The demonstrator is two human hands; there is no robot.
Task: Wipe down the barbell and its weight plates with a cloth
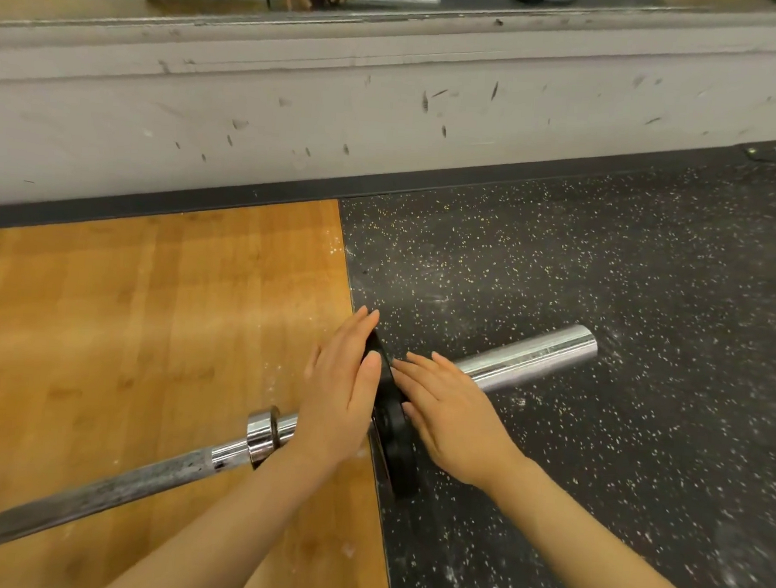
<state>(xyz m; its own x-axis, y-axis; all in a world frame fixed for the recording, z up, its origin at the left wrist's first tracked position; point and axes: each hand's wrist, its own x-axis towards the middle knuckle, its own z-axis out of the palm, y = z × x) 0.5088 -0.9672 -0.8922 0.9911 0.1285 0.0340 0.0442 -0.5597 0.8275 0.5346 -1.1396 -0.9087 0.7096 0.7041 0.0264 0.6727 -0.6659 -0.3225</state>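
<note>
Where a honey-coloured wooden platform [148, 324] meets black rubber flooring [603, 307] flecked with pale specks, a steel barbell [106, 488] lies on the floor, running from the lower left corner up toward the right. Its dull, worn shaft crosses the wood, passes a bright chrome collar [265, 436], and continues as a polished sleeve [532, 359] whose blunt end rests over the rubber. A small black weight plate [395, 435] stands upright on the sleeve, right at the seam between wood and rubber, with its edge toward the camera. Both bare forearms reach in from the bottom of the view. The left hand [341, 395] lies flat against the plate's left face, fingers straight and together, pointing away toward the wall. The right hand [449, 411] presses flat against the plate's right face, fingers extended and slightly spread, its heel just above the sleeve. Neither hand curls around anything; the plate is sandwiched between two open palms. Beyond the flooring, a dark strip [246, 196] runs along the base of a scuffed white wall [298, 97] marked with black streaks. Above that, along the top edge, a mirror [122, 0] reflects the two hands, the plate and the chrome sleeve, and another dark plate lying on the floor.
</note>
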